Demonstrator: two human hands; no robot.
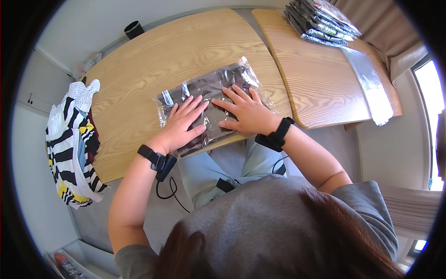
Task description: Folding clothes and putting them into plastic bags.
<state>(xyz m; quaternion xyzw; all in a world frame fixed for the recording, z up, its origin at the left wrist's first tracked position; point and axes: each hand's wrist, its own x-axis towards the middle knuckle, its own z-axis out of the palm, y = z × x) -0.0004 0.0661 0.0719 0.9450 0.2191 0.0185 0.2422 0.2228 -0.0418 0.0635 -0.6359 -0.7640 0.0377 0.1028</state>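
Observation:
A dark folded garment inside a clear plastic bag (223,79) lies on the wooden table (153,60) near its front edge. My left hand (182,123) rests flat on the bag's near left part, fingers spread. My right hand (245,110) presses flat on the bag's near right part, fingers spread and pointing left. Both palms lie on top of the plastic; neither hand grips anything. Each wrist wears a black strap.
A stack of several bagged dark garments (320,21) sits at the far right on a second wooden table (320,88), with a pile of empty clear bags (371,83) beside it. Striped clothing (72,139) hangs off the table's left edge. A black cup (134,29) stands far left.

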